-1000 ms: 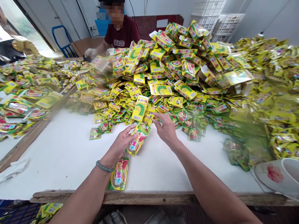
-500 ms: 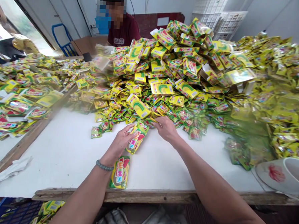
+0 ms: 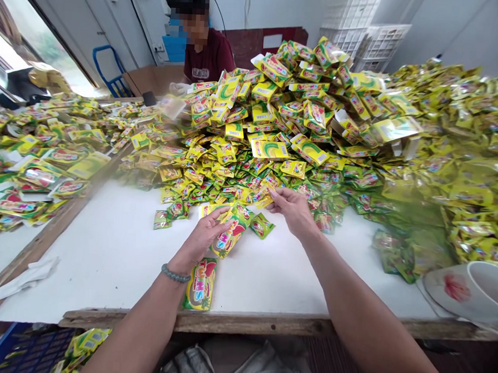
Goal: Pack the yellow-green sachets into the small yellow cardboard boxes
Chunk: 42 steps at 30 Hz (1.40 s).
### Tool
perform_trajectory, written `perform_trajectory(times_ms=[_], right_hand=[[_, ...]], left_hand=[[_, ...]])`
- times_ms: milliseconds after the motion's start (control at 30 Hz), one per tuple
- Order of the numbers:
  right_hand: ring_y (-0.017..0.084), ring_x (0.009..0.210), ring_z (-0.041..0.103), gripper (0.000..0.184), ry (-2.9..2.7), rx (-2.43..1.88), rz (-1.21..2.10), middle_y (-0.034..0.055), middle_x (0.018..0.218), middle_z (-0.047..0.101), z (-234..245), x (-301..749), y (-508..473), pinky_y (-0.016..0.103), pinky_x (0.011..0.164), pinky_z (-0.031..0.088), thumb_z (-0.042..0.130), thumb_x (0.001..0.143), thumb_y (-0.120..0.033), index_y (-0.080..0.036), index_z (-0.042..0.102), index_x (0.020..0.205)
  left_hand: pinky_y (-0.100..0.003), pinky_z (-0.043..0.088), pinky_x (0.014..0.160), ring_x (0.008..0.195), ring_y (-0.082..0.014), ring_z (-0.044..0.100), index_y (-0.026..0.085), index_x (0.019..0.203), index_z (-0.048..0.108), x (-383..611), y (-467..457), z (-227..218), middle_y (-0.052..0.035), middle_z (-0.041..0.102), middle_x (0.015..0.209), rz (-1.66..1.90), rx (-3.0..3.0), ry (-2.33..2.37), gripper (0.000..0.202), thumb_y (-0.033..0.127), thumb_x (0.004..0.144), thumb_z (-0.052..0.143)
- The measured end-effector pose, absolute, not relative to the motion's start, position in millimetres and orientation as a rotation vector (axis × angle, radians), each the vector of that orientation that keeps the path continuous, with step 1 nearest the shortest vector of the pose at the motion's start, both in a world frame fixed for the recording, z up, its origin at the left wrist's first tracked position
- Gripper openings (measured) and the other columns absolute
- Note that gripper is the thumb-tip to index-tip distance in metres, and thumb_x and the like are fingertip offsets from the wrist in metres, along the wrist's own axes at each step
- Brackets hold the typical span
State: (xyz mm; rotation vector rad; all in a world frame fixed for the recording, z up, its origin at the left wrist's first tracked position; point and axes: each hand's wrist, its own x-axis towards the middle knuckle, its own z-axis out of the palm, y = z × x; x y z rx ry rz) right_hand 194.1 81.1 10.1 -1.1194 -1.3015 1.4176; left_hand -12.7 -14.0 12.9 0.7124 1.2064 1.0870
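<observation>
My left hand [image 3: 202, 237] is closed around a green and yellow TWINS candy box [image 3: 226, 238], held tilted above the white table. Part of another yellow box [image 3: 208, 209] shows behind its fingers; whether they grip that one too I cannot tell. With its fingertips pinched, my right hand [image 3: 292, 208] holds a small yellow candy packet [image 3: 268, 196] at the front of the pile. A green candy packet [image 3: 262, 225] lies on the table between my hands. Below my left hand, a second TWINS box [image 3: 201, 284] lies face up near the table edge.
Small packets [image 3: 229, 166] and yellow boxes [image 3: 271, 149] are heaped ahead. More packets [image 3: 478, 182] fill the right side, near a flowered white mug [image 3: 450, 289]. Beyond a wooden divider [image 3: 69, 224] lie more boxes [image 3: 18, 205]. A co-worker in a dark red shirt [image 3: 209, 56] is behind the heap.
A yellow box has gone from the pile's front, and one now shows behind my left hand's fingers. My right hand has shifted slightly right. The green packet now lies in plain view.
</observation>
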Motion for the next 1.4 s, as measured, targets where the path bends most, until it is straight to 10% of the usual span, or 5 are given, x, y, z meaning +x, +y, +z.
perform_trajectory(times_ms=[467, 1400], right_hand=[[0.017, 0.066, 0.051, 0.043, -1.870, -1.105, 0.850, 0.0025, 0.065, 0.059, 11.0, 178.5, 61.2, 0.030, 0.069, 0.038, 0.055, 0.089, -0.052, -0.020, 0.058, 0.060], [0.011, 0.054, 0.036, 0.053, -1.816, -1.119, 1.297, -0.0038, 0.055, 0.046, 10.6, 176.7, 57.8, 0.026, 0.052, 0.024, 0.066, 0.074, -0.071, -0.019, 0.061, 0.065]], left_hand=[[-0.029, 0.055, 0.075, 0.079, -0.0199, 0.072, 0.016, 0.139, 0.053, -13.3, -14.6, 9.9, -0.0065, 0.077, 0.090, 1.053, 0.833, 1.214, 0.084, 0.042, 0.067, 0.086], [-0.026, 0.054, 0.065, 0.070, -0.0176, 0.070, 0.014, 0.135, 0.057, -10.0, -17.6, 12.4, -0.0048, 0.076, 0.082, 1.080, 0.788, 1.193, 0.080, 0.038, 0.066, 0.088]])
